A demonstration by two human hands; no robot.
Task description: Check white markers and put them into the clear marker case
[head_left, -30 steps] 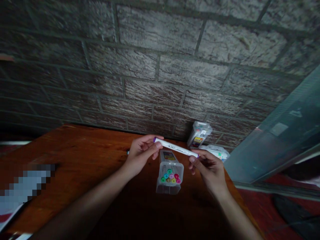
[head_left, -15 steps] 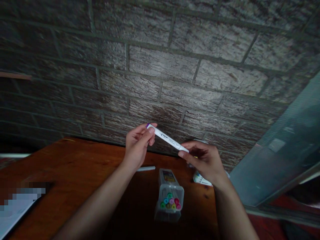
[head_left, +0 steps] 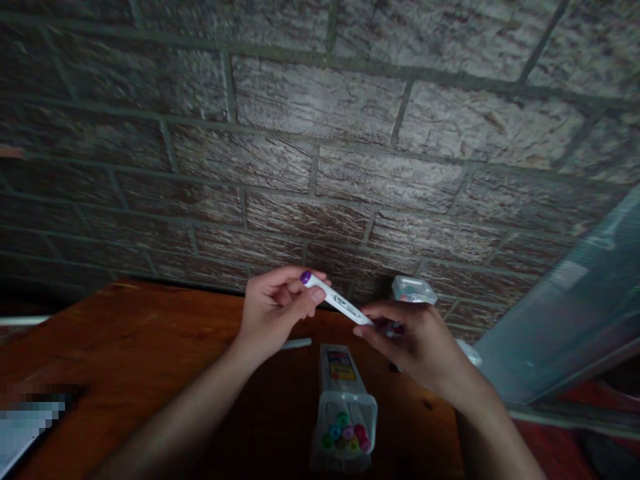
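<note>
A white marker (head_left: 345, 307) with a purple end and dark print on its side is held up over the table, slanting down to the right. My left hand (head_left: 280, 310) pinches it near the purple end. At its other end, the thumb and fingers of my right hand (head_left: 413, 340) grip it, hiding that tip. Below lies a clear plastic case (head_left: 337, 367) with a coloured label, its open end towards me. Several markers (head_left: 347, 432) with coloured ends, green, blue, pink, red and yellow, sit inside it.
A second clear container (head_left: 414, 290) stands by the wall behind my right hand. One pale strip-like thing (head_left: 296, 344) lies on the wooden table (head_left: 165, 340) near my left wrist. The stone-block wall (head_left: 320, 167) rises behind; a glassy panel (head_left: 565, 287) is at the right.
The marker has turned so that its purple end faces me more, and it slants more steeply. Both hands keep hold of it. The view has shifted slightly, showing more of the rear container.
</note>
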